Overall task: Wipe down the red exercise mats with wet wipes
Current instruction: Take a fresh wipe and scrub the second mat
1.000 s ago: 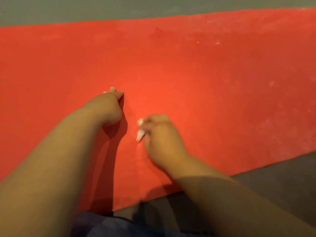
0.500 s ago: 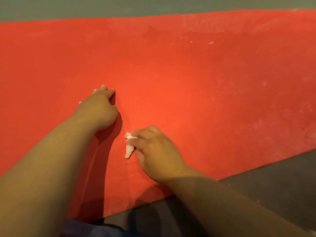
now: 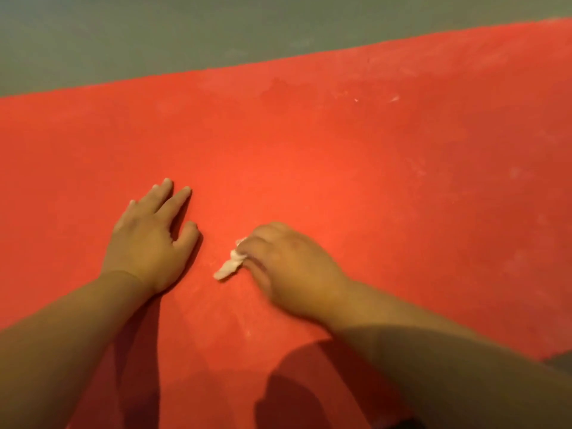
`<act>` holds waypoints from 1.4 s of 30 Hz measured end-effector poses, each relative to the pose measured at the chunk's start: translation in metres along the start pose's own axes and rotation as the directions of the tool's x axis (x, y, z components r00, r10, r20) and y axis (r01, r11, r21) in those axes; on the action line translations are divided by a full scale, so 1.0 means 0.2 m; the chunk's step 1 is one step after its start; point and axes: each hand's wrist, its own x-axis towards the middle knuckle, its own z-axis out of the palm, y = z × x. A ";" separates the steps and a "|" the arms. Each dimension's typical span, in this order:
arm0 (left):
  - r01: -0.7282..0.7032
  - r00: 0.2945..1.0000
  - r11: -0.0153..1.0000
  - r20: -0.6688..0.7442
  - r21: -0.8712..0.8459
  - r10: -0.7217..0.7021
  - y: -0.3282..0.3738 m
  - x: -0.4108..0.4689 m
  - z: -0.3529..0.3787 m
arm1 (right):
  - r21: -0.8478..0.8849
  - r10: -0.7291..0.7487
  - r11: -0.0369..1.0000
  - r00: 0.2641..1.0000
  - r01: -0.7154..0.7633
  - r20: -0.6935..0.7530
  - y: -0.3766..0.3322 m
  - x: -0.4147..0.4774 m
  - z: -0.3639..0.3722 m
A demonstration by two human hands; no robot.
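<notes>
- I read the red exercise mat [image 3: 371,181] as a broad band across the head view from 9 o'clock to 3 o'clock. Its far edge slants upward toward 2 o'clock.
- The left hand [image 3: 148,239] lies palm-down on the mat at about 9 o'clock from the view centre. Its fingers are straight, slightly spread and point toward 1 o'clock. It holds nothing.
- The right hand [image 3: 291,267] sits at 6 o'clock from the view centre, knuckles up and slightly blurred. Its fingers are curled round a wet wipe [image 3: 230,266].
- The wet wipe is a small white crumpled wad. Its free end projects from the right hand toward 8 o'clock and touches the mat surface. It lies between the two hands, at 3 o'clock from the left hand and apart from it.
- Grey floor [image 3: 154,35] borders the mat at 12 o'clock. A small wedge of it also shows at the frame edge at 4 o'clock.
- White flecks [image 3: 394,98] and pale dusty smears mark the mat at 1 o'clock, near the far edge.
- Dark shadows of both forearms fall on the mat from 6 to 7 o'clock.
</notes>
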 end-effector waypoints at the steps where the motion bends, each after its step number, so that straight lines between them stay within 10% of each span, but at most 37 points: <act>1: 0.006 1.000 1.000 -0.003 0.008 -0.006 -0.01 0.01 0.00 | -0.042 0.018 0.999 0.999 -0.020 -0.033 0.10 0.03 -0.04; 3: 0.012 1.000 1.000 -0.001 0.025 -0.012 -0.01 0.01 0.01 | -0.131 0.284 0.942 0.940 -0.310 -0.187 0.35 0.09 -0.15; 7: 0.010 1.000 0.998 0.006 0.059 -0.010 -0.02 0.04 0.02 | 0.051 0.726 0.636 0.574 -0.770 -0.379 0.56 0.16 -0.27; 10: 0.006 1.000 0.997 -0.002 0.073 -0.006 -0.04 0.05 0.03 | -0.051 0.450 0.881 0.867 -0.470 -0.214 0.22 0.23 -0.09; 13: 0.003 1.000 0.998 -0.011 0.069 -0.002 -0.05 0.05 0.03 | 0.047 0.139 0.989 0.990 -0.139 -0.002 -0.01 0.20 0.00; 17: -0.003 1.000 0.998 -0.011 0.065 0.003 -0.06 0.06 0.04 | -0.083 0.339 0.934 0.935 -0.348 -0.109 0.33 0.20 -0.18; 21: 0.010 1.000 0.998 -0.023 0.060 -0.009 -0.06 0.07 0.04 | -0.027 0.708 0.650 0.619 -0.759 -0.340 0.63 0.19 -0.36; 28: 0.052 0.997 0.998 -0.053 0.030 -0.051 -0.07 0.11 0.04 | 0.018 0.222 0.975 0.967 -0.221 -0.123 0.03 0.32 0.01; 32: 0.093 0.994 0.996 -0.062 0.015 -0.091 -0.07 0.12 0.04 | -0.104 0.322 0.937 0.939 -0.334 -0.119 0.35 0.32 -0.16; 36: 0.102 0.994 0.995 -0.052 0.010 -0.101 -0.07 0.13 0.04 | -0.140 0.645 0.684 0.683 -0.716 -0.343 0.63 0.30 -0.30; 42: 0.102 0.994 0.995 -0.034 0.010 -0.102 -0.07 0.13 0.02 | -0.069 0.269 0.956 0.944 -0.286 -0.192 0.08 0.32 -0.05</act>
